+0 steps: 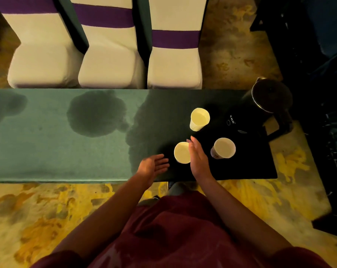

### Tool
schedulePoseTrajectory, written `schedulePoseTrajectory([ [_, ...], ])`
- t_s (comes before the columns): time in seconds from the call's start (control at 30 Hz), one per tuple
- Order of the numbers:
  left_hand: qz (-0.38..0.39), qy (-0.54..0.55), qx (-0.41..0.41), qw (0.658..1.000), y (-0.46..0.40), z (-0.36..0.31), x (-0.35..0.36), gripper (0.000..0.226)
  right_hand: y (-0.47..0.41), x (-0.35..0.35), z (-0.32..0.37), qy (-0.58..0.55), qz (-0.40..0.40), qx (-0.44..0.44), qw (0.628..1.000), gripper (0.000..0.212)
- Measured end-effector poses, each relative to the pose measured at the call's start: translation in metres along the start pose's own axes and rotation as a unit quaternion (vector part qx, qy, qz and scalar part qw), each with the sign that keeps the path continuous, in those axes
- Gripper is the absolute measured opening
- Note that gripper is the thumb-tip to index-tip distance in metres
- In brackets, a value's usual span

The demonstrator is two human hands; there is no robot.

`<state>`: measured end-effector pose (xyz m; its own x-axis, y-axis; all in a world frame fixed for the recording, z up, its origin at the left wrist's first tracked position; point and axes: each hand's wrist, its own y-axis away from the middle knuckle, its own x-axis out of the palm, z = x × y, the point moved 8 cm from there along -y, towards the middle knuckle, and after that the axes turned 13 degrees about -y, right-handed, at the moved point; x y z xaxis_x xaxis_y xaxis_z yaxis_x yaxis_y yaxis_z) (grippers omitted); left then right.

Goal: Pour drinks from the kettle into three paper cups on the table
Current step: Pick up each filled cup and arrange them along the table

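Three white paper cups stand on the dark right end of the table: a far one (199, 119), a near left one (181, 153) and a near right one (224, 148). The black kettle (268, 99) stands at the table's far right corner, handle toward me. My right hand (199, 158) has straight fingers and lies against the right side of the near left cup. My left hand (154, 167) hovers palm up, fingers relaxed, just left of that cup, apart from it. Neither hand holds anything.
The table (47, 151) has a green cloth with dark wet-looking patches (97, 113). Three white-covered chairs with purple bands (109, 64) stand along its far side. Dark furniture (318, 55) fills the right. Patterned yellow carpet (47, 209) lies below.
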<state>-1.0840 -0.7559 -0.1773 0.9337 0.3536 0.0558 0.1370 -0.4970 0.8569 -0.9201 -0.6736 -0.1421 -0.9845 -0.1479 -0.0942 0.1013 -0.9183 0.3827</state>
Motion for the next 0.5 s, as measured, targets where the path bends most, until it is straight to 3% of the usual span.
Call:
schedulePoseTrajectory([
  [0.23, -0.004, 0.025, 0.044, 0.999, -0.025, 0.000, 0.008, 0.041, -0.015, 0.001, -0.027, -0.018, 0.013, -0.004, 1.000, 0.024],
  [0.4, 0.003, 0.035, 0.054, 0.998, -0.033, 0.006, 0.010, 0.040, -0.021, 0.005, -0.032, -0.031, 0.023, -0.047, 0.998, 0.037],
  [0.5, 0.008, 0.022, 0.068, 0.997, -0.037, 0.004, 0.017, 0.038, -0.026, 0.006, -0.034, -0.037, 0.017, -0.045, 0.998, 0.029],
])
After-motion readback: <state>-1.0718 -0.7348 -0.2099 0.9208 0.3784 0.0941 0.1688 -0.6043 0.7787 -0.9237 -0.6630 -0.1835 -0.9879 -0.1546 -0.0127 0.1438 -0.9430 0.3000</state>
